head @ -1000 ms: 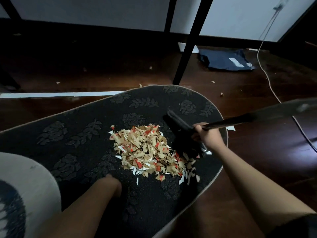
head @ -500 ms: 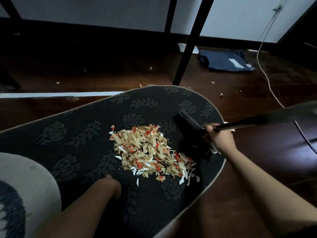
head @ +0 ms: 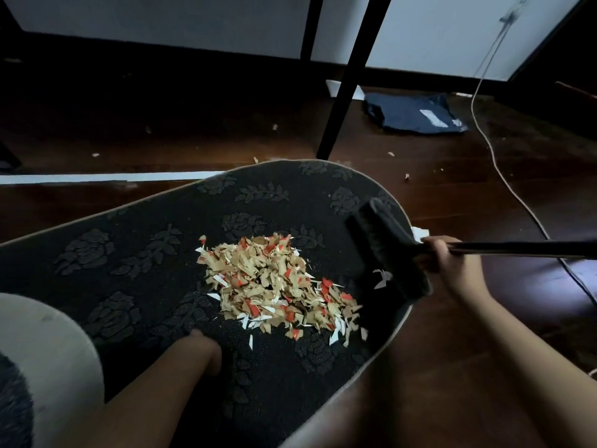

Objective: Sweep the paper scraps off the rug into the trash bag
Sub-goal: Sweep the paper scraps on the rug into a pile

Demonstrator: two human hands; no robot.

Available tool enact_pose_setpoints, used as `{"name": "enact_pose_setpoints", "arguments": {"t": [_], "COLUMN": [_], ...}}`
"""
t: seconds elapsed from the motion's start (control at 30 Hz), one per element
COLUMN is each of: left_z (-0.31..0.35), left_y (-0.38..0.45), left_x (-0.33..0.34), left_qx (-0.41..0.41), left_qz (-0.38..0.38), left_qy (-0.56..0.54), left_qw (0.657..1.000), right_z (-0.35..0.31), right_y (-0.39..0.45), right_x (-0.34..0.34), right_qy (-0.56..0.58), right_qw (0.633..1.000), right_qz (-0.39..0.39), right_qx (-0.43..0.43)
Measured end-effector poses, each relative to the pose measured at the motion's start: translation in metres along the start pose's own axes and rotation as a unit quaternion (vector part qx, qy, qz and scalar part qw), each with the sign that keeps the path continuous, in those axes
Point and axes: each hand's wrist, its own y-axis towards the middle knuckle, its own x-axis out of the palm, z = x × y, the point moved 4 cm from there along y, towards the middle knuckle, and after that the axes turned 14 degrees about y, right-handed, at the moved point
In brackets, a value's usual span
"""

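A pile of tan, red and white paper scraps (head: 274, 282) lies in the middle of a dark rug (head: 129, 253) with a flower pattern. My right hand (head: 449, 263) grips the black broom handle just behind the brush head (head: 387, 250). The brush head hovers at the rug's right edge, to the right of the pile. A few white scraps sit under it. My left hand (head: 203, 347) presses down on the rug just below the pile; its fingers are hidden. A dark blue trash bag (head: 416, 113) lies flat on the floor, far off at the upper right.
Black table legs (head: 349, 76) stand on the dark wooden floor just beyond the rug. A white cable (head: 494, 156) runs down the floor on the right. Stray scraps dot the floor (head: 407, 176). A pale round cushion (head: 42, 350) sits at the lower left.
My right hand has drawn the brush head to the right, away from the pile and out to the rug's right edge. The left hand and the pile have stayed put.
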Motion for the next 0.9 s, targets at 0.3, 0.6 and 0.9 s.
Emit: {"name": "enact_pose_setpoints", "arguments": {"t": [0.3,0.6,0.9], "left_z": [0.022,0.024,0.024], "left_y": [-0.009,-0.008,-0.009], "left_x": [-0.021,-0.010,-0.004], "left_qx": [0.015,0.025,0.028], "left_qz": [0.083,0.070,0.048], "left_qy": [0.042,0.013,0.008], "left_qw": [0.995,0.997,0.998], "right_z": [0.034,-0.001,0.066], "right_y": [-0.014,-0.005,0.003], "right_x": [0.027,-0.003,-0.013], "right_qy": [-0.006,0.030,-0.029], "right_qw": [0.998,0.999,0.991], "right_qz": [-0.005,0.009,0.071], "right_qx": [0.059,0.010,0.110]}}
